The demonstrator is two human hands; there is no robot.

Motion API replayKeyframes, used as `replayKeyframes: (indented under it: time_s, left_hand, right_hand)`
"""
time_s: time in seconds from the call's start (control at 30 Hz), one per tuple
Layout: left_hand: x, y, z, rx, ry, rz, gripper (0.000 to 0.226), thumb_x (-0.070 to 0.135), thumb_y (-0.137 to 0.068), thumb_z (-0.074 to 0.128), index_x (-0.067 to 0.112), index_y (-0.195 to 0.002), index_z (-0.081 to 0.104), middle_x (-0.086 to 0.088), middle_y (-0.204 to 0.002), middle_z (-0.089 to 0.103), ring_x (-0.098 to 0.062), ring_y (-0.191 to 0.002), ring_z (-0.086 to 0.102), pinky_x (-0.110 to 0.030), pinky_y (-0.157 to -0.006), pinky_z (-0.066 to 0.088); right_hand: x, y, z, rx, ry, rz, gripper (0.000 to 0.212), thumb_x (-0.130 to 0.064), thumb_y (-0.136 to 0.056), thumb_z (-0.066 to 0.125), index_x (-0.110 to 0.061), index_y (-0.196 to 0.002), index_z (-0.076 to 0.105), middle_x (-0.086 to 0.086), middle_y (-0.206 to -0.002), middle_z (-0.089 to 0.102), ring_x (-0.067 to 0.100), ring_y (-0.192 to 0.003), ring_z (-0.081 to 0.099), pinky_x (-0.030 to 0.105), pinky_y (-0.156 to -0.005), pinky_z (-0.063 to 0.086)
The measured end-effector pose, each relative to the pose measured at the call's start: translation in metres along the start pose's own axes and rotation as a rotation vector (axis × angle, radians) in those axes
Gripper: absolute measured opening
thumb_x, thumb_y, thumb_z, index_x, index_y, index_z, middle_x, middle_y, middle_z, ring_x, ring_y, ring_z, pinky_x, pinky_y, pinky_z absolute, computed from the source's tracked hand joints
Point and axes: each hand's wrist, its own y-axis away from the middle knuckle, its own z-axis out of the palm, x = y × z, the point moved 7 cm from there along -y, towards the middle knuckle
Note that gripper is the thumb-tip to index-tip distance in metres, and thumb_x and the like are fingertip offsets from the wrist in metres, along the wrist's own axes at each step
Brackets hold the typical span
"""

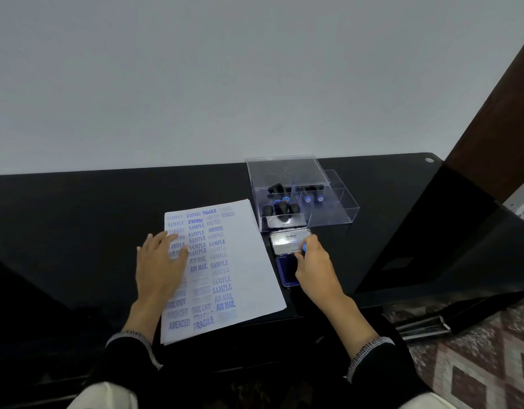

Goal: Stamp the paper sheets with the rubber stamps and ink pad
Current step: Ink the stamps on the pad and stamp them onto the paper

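A glossy black table (77, 219) stood against a plain pale wall (196, 69); a patterned tiled floor (488, 364) showed at lower right. From left to right: the left hand (160, 261), fingers straight and spread, pressed flat on the left half of a small stack of paper sheets (249, 261). The top sheet carried three rough columns of blue stamp impressions reading SAMPLE, FRAGILE, AMENDED, AIR MAIL and FAX OUT; the number of sheets beneath could not be told. Just right of the stack lay one open ink pad (286, 271), its blue pad near the person and its hinged metal lid (289, 242), printed "Artline", raised on the far side. The right hand (314, 265) gripped one rubber stamp (304, 247) with a blue cap, fingers curled round it, above the pad; contact between stamp and pad was hidden. Beyond the pad stood one clear plastic box (340, 214) with its lid (287, 171) open, divided into compartments. About five black-handled stamps (281, 206) lay in the left compartment and two (312, 197) in the middle one.
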Motion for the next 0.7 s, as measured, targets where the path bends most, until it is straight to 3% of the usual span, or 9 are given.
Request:
replayKeyframes:
  time_s: [0.13,0.33,0.47,0.7]
  left_hand:
    - [-0.007,0.005,0.006,-0.017,-0.023,-0.021,0.052,0.041,-0.097,0.051,0.013,-0.14,0.049,-0.005,-0.151,0.039,-0.024,-0.147,0.02,-0.044,-0.121,0.009]
    - [-0.01,0.007,0.009,-0.017,-0.026,-0.029,0.054,0.045,-0.097,0.048,0.014,-0.141,0.048,-0.004,-0.152,0.038,-0.02,-0.147,0.02,-0.041,-0.121,0.01]
    - [-0.01,0.008,0.011,-0.023,-0.031,-0.035,0.055,0.045,-0.097,0.048,0.013,-0.141,0.047,-0.004,-0.152,0.039,-0.02,-0.146,0.023,-0.041,-0.121,0.012]
    - [-0.009,0.008,0.011,-0.018,-0.044,-0.031,0.054,0.042,-0.097,0.05,0.011,-0.141,0.047,-0.005,-0.151,0.04,-0.021,-0.144,0.027,-0.04,-0.12,0.012]
  right_hand:
    - [-0.005,0.001,-0.001,0.015,0.102,-0.029,0.018,-0.003,-0.095,0.047,-0.016,-0.093,0.035,-0.001,-0.095,0.041,0.01,-0.071,0.04,0.019,-0.05,0.029]
    - [-0.006,0.002,0.001,0.058,0.311,-0.012,0.014,-0.015,-0.096,0.05,-0.013,-0.103,0.038,0.004,-0.098,0.055,0.017,-0.079,0.052,0.024,-0.056,0.034]
    - [-0.004,0.004,-0.001,0.031,0.249,-0.031,0.016,-0.016,-0.097,0.05,-0.015,-0.101,0.034,0.007,-0.091,0.059,0.019,-0.07,0.052,0.018,-0.045,0.026]
    - [-0.004,0.003,0.001,-0.009,0.26,-0.062,0.019,-0.013,-0.096,0.051,-0.012,-0.106,0.035,0.01,-0.09,0.059,0.02,-0.069,0.051,0.017,-0.044,0.025]
